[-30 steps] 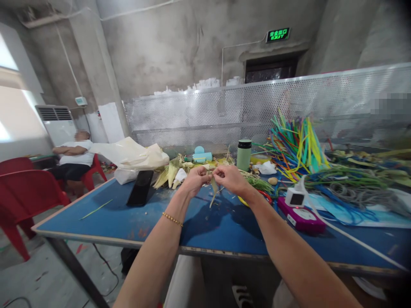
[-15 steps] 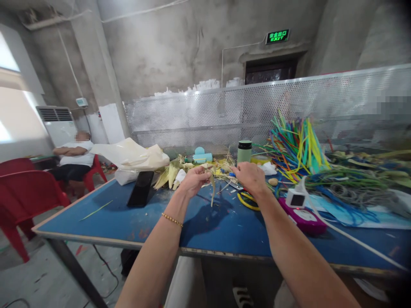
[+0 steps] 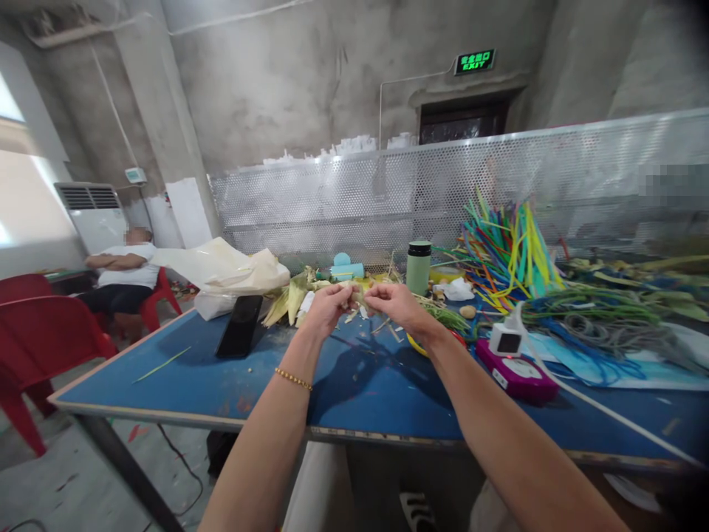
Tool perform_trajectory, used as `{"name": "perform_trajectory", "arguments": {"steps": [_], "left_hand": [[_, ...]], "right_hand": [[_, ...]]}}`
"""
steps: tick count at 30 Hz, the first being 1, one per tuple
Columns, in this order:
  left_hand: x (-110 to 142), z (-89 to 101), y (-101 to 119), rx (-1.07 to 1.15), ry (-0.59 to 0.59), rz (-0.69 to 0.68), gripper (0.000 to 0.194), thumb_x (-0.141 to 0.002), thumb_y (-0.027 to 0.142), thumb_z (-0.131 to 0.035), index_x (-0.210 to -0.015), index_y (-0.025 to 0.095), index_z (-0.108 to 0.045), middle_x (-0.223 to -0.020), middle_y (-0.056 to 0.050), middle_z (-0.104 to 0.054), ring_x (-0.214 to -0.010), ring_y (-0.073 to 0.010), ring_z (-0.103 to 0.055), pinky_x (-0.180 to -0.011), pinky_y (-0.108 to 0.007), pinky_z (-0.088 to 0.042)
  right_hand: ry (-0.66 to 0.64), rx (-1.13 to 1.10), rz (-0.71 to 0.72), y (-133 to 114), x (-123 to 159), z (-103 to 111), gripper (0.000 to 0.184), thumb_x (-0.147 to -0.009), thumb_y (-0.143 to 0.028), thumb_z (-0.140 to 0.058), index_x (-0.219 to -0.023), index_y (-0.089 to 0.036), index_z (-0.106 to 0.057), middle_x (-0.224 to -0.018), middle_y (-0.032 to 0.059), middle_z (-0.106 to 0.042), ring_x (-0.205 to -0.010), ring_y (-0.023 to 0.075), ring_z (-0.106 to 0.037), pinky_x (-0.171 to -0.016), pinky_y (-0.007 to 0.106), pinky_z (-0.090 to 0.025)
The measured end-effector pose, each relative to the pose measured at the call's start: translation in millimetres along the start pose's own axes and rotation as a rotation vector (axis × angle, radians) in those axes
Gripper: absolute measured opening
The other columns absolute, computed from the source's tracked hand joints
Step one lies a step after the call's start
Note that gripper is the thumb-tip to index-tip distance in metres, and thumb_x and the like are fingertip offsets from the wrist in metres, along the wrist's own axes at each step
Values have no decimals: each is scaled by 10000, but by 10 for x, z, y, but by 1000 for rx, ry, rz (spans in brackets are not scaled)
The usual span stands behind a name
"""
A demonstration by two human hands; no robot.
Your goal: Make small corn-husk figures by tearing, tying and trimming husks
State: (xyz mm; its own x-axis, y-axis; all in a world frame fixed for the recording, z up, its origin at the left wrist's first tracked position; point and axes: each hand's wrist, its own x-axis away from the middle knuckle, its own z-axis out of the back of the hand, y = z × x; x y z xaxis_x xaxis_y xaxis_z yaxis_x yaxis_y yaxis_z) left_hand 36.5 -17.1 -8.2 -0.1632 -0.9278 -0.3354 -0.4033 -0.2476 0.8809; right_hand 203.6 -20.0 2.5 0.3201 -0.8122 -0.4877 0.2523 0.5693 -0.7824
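Note:
Both of my hands meet above the middle of the blue table (image 3: 182, 369). My left hand (image 3: 324, 308) is closed in a pinch on a small folded piece of pale straw leaf (image 3: 356, 297). My right hand (image 3: 394, 304) pinches the same piece from the other side, fingers pressed together. A gold bead bracelet (image 3: 293, 379) circles my left wrist. Loose dry leaf strips (image 3: 292, 297) lie on the table just behind my hands.
A black phone (image 3: 239, 335) leans upright at the left. A green flask (image 3: 419, 267) stands behind my right hand. Coloured strips (image 3: 507, 247), a magenta power strip (image 3: 518, 375) and green cords (image 3: 598, 310) fill the right. A person (image 3: 125, 270) sits by red chairs (image 3: 41, 332).
My right hand had swung off to the right, away from the leaf. It has come back beside the left hand and pinches the leaf again. The long hanging strip no longer dangles below.

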Motion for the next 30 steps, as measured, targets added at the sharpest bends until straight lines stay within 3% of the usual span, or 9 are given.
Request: {"name": "perform_trajectory", "arguments": {"steps": [5,9,13,18,21,23,25,28,30], "left_hand": [[-59,73,-33,-49,37,-9,232,-653,290,-765,-710,83,-677,-502,-7,-537,-495,-97,-505,-530,-242,-355],[-62,69,-28,-56,38,-5,165,-644,218,-733,-612,92,-631,-526,-26,-554,-512,-97,-506,-536,-246,-353],[-29,27,-14,-59,-14,-16,124,-569,134,-728,-605,94,-616,-578,-18,-564,-561,-92,-526,-572,-241,-369],[-45,10,-37,-121,126,-105,110,-556,139,-702,-578,115,-596,-556,11,-547,-525,-85,-505,-550,-237,-359],[-73,18,-60,-148,200,-166,45,-550,108,-650,-563,121,-610,-518,24,-531,-501,-75,-468,-528,-227,-339],[-83,19,-72,-142,210,-186,25,-554,106,-635,-569,124,-626,-514,26,-538,-496,-70,-451,-522,-224,-334],[-82,12,-82,-125,201,-183,33,-563,123,-650,-595,124,-650,-540,15,-571,-504,-73,-464,-532,-225,-349],[-66,-14,-109,-114,155,-158,89,-571,163,-696,-645,115,-679,-598,-13,-620,-543,-90,-522,-561,-233,-378],[-53,-39,-136,-139,102,-126,135,-576,181,-717,-686,105,-692,-624,-32,-638,-572,-107,-558,-572,-239,-385]], "right_hand": [[-33,277,28,0,-3,109,99,-741,-216,-592,-786,-154,-654,-640,17,-649,-576,139,-589,-568,242,-425],[87,660,183,4,-10,177,131,-796,-225,-589,-689,-164,-634,-692,36,-650,-643,144,-551,-610,249,-368],[152,814,159,15,-4,246,208,-855,-294,-561,-697,-171,-621,-696,47,-639,-632,151,-528,-591,260,-322],[132,649,259,-96,54,206,127,-821,-223,-563,-783,-161,-668,-743,37,-627,-632,132,-515,-605,248,-352],[-47,394,343,-224,111,118,176,-817,-290,-590,-790,-163,-709,-747,33,-614,-641,126,-521,-612,245,-388],[-136,274,318,-272,128,94,285,-851,-384,-566,-753,-167,-723,-718,29,-610,-634,128,-526,-609,248,-399],[-8,274,270,-253,104,116,361,-882,-420,-517,-737,-161,-724,-702,35,-611,-625,134,-525,-602,256,-398],[347,458,236,-128,13,192,320,-876,-357,-511,-754,-143,-714,-777,76,-652,-716,169,-563,-670,281,-409],[344,532,236,-42,-39,222,291,-874,-321,-499,-779,-145,-710,-841,93,-679,-792,186,-584,-724,287,-415]]}}
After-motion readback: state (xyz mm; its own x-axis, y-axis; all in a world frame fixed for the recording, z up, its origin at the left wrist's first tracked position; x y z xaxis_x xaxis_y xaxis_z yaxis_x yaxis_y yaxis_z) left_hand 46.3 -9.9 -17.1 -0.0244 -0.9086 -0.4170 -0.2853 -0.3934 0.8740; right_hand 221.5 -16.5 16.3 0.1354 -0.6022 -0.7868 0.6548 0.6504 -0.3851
